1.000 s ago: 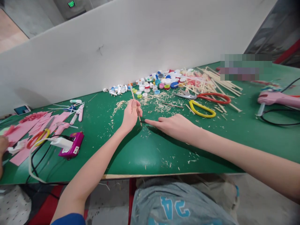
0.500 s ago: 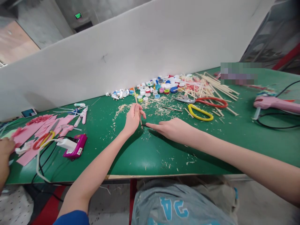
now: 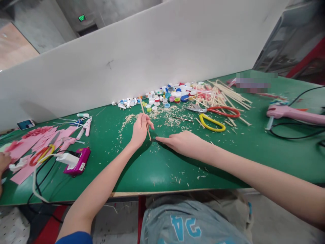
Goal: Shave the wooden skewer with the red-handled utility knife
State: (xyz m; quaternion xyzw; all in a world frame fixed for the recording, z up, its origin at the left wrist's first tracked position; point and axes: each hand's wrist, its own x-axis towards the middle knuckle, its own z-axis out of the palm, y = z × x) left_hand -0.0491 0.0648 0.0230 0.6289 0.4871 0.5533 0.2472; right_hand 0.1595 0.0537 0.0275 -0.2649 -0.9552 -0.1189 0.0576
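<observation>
Near the middle of the green table (image 3: 101,152), my left hand (image 3: 139,129) is closed around a thin wooden stick (image 3: 141,104). The stick leans slightly, its lower end near the tabletop. To its right, my right hand (image 3: 180,140) is held low with the index finger stretched toward that lower end and the other fingers curled under. A thin dark tip shows by the index fingertip; what the fingers hold is hidden. Pale wood shavings (image 3: 169,117) lie scattered beyond both hands.
Behind are bottle caps (image 3: 167,95), a pile of wooden sticks (image 3: 232,93) and scissors (image 3: 213,110). A pink glue gun (image 3: 294,113) lies right. Left are pink paper (image 3: 24,173), a purple power adapter (image 3: 82,162), cables and another person's hand (image 3: 3,161). A white partition (image 3: 142,51) stands behind.
The whole view has shifted slightly, so things sit a little further left. My left hand keeps the stick, and a small gap shows between the stick's lower end and my right fingertip.
</observation>
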